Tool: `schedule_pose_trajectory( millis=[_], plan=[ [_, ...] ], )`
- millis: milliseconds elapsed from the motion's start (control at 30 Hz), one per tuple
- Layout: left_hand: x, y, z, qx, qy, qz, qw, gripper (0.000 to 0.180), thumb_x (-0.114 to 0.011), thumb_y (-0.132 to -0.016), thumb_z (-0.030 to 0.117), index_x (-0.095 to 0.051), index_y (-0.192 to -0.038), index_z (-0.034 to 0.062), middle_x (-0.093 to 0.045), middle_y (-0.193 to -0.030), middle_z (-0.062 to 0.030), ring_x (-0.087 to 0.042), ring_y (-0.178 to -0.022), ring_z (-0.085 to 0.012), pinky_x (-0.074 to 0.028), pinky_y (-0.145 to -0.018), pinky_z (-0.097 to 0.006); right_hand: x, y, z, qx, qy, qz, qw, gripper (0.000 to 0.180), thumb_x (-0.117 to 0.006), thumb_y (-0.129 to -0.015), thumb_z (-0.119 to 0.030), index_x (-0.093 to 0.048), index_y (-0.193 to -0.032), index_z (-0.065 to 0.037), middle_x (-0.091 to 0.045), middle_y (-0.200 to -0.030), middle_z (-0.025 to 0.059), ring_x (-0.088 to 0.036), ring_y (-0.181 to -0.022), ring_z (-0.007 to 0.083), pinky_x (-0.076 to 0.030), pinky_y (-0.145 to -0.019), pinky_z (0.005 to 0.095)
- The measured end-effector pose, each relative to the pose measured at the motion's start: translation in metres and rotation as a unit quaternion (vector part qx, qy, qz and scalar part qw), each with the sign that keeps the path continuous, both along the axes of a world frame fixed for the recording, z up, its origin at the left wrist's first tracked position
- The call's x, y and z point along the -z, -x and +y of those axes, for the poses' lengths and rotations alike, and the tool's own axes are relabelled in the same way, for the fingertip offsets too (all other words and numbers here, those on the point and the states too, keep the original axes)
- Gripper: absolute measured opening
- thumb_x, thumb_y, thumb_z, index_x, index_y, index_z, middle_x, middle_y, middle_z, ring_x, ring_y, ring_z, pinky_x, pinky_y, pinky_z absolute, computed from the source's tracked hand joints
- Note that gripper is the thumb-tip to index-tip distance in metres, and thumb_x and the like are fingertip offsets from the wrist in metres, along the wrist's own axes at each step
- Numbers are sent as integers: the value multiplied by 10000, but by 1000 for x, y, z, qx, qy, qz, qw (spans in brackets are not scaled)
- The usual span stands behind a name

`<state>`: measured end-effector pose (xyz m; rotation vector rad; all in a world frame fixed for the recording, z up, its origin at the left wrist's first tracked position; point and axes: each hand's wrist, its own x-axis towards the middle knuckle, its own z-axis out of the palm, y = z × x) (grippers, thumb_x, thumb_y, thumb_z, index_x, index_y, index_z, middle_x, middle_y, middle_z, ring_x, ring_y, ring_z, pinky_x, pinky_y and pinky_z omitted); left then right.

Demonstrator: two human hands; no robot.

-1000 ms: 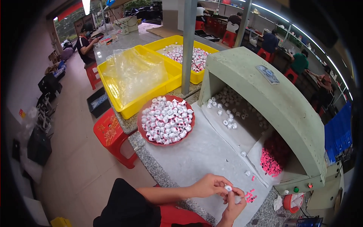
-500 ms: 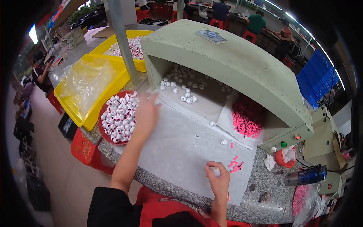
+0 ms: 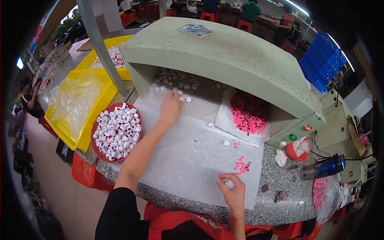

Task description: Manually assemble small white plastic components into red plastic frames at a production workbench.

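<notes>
My left hand reaches to the mouth of a pale green arched box, fingers bent together among small white rounded pieces. Whatever is between its fingertips is too small to make out. Low over the white sheet, my right hand is closed around a small white round-tipped thing, mostly hidden in the fist. Loose pink bits lie beyond that hand, with a single white piece behind them. To my left, a red bowl is heaped with white pieces marked dark pink.
Yellow trays stand behind the bowl, the nearer with clear plastic in it. Inside the box's right side lies a pink heap. A small red tub and a blue tumbler are at right. A metal post rises at left.
My left hand has left the bowl and moved right and away to the white pieces at the box. My right hand keeps its grip in nearly the same place. The view has shifted.
</notes>
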<state>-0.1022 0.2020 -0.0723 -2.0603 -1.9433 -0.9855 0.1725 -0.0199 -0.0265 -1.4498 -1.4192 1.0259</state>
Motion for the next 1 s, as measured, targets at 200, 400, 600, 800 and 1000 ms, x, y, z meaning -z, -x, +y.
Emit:
schedule_pose_trajectory(
  millis=[200,400,600,800,1000],
  plan=[
    [14,16,125,27,-21,165,986,262,-608,-720,187,-606,-952,65,-585,-983,-172,-539,-946,-330,-403,-823,-443,0,2,-9,4,-3,-10,1000,117,-665,-721,-13,-625,-830,0,-615,-794,42,-550,-724,89,-436,-659,219],
    [15,-41,177,50,254,-312,914,242,-541,-745,242,-597,-846,30,-615,-833,-173,-587,-804,-300,-431,-731,-449,9,-16,-12,72,67,-34,995,122,-673,-712,-20,-635,-828,-10,-621,-750,48,-576,-718,102,-449,-645,223],
    [-8,-70,212,104,213,-284,929,241,-539,-744,238,-597,-848,28,-613,-839,-175,-585,-808,-303,-431,-733,-448,-8,-23,6,80,62,-80,992,153,-640,-738,-72,-623,-876,-8,-628,-824,77,-582,-770,164,-456,-738,273],
    [-17,-87,220,142,187,-244,941,241,-537,-743,235,-596,-849,27,-611,-845,-176,-582,-812,-306,-431,-735,-447,-16,-5,19,12,4,-112,994,159,-650,-731,-79,-626,-877,-18,-635,-845,98,-605,-770,179,-463,-718,271],
    [-15,-100,218,172,168,-206,948,240,-535,-742,231,-595,-851,25,-609,-851,-178,-580,-816,-308,-431,-737,-447,-7,-13,9,30,15,-105,994,171,-652,-727,-73,-627,-890,-27,-635,-856,101,-617,-781,189,-467,-716,268]
  ],
)
